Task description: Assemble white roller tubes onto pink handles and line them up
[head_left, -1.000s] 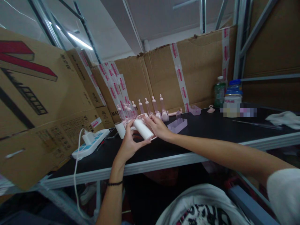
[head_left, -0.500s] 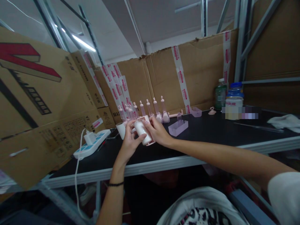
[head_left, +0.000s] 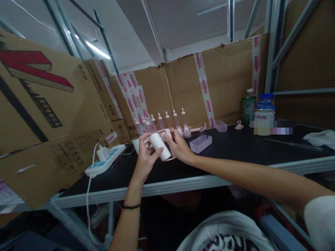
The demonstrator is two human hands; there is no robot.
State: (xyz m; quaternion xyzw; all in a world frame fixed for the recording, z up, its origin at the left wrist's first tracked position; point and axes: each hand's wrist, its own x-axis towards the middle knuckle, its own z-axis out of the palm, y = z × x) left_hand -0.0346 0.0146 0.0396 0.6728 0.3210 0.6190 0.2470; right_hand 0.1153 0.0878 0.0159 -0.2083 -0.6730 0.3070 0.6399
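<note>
Power strip (head_left: pixel 106 159): white, left on the table (head_left: pixel 235 146).
Green bottle (head_left: pixel 248 106): upright, far edge.
Blue-lidded jar (head_left: pixel 264 113): just beside the bottle.
White cloth (head_left: pixel 320 137): far right.

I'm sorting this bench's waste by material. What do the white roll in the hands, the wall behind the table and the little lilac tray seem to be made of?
White roll: matte, evenly white, probably paper or plastic; too blurred to settle.
Wall: brown corrugated cardboard, with torn edges and printed tape strips.
Lilac tray: likely thin translucent plastic, with light showing through its sides.
</note>
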